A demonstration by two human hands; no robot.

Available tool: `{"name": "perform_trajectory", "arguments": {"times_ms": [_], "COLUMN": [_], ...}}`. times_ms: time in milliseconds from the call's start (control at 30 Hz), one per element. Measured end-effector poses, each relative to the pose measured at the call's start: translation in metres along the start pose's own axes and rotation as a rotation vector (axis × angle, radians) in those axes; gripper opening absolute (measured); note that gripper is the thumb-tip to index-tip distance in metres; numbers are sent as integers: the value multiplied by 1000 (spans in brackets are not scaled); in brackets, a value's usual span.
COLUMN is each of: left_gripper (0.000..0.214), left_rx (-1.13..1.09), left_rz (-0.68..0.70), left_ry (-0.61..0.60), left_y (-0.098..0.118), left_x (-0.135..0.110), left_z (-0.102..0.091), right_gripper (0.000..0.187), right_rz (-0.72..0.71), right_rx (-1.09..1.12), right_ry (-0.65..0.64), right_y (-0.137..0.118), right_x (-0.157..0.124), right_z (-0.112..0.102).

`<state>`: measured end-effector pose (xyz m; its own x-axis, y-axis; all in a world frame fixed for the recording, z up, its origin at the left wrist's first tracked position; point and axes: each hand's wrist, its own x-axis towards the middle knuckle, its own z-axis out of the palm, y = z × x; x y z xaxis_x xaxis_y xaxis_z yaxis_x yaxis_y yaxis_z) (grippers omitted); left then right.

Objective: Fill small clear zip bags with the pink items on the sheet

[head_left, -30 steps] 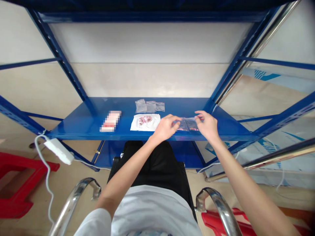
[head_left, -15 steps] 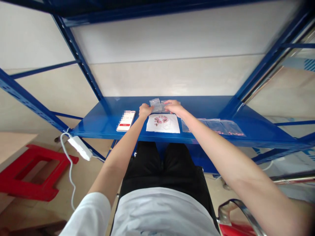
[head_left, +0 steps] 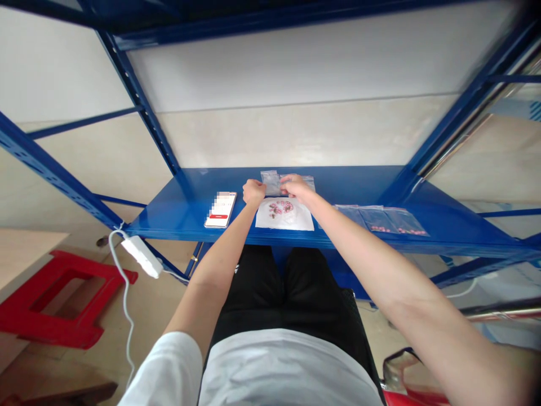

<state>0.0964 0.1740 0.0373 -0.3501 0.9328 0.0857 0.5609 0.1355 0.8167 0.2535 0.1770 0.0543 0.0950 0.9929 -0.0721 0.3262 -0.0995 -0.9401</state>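
So, the left hand (head_left: 254, 192) sits curled, knuckles up, just beside a small clear zip bag (head_left: 270, 182), while the right hand (head_left: 296, 187) bends its fingers down at the edge of a second clear bag (head_left: 307, 183); whether either hand grips the plastic cannot be told. Just below both hands lies a white sheet (head_left: 266, 221) with a pink cluster on it. Left of the left hand is a smartphone (head_left: 220, 209), and well right of the right hand, clear bags of pink beads (head_left: 395, 221) lie flat on the blue steel shelf (head_left: 169, 217).
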Motion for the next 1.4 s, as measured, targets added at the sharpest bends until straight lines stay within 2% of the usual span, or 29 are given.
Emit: {"name": "perform_trajectory", "arguments": {"times_ms": [167,300,433,533,600,667,767,867,967,1033,1100,1200,1300,1400], "left_gripper": [21,17,12,9,9,11,15,24,51,57,54,51,48,44], "left_rx": [-78,-279,-480,-516,-468,-394,-368,-537,-746,-825,-872,-907,-865,-824], "left_rz": [129,295,372,316,296,308,354,338,242,176,119,66,71,107], "left_ry": [51,93,45,-89,-121,-83,-54,-188,-414,-478,-428,-261,-102,-47], "left_y": [-5,-11,-19,-24,-27,-28,-28,-29,-32,-35,-39,-43,-45,-45], "left_x": [-9,-38,-90,-131,-153,-167,-176,-176,-175,-175,-175,-176,-177,-177], "left_z": [-14,-34,-47,-49,-47,-43,-38,-39,-44,-47,-49,-49,-48,-47], "right_gripper": [31,45,37,39,40,41,41,36,42,46,47,47,50,53], "right_rz": [-23,-128,-336,-402,-463,-498,-488,-389,-294,-272,-261,-246,-214,-190], "right_rx": [60,89,89,137,121,129,196,260,348,386,419,496,560,585], "right_ry": [-68,-122,-54,101,194,204,201,227,253,247,223,169,111,86], "right_y": [-8,-10,3,20,32,42,55,64,72,75,76,76,74,71], "right_x": [-5,-30,-75,-112,-136,-155,-175,-181,-181,-180,-181,-185,-190,-194], "right_z": [4,4,2,-1,-3,-3,-1,0,0,-1,-2,-6,-11,-14]}}
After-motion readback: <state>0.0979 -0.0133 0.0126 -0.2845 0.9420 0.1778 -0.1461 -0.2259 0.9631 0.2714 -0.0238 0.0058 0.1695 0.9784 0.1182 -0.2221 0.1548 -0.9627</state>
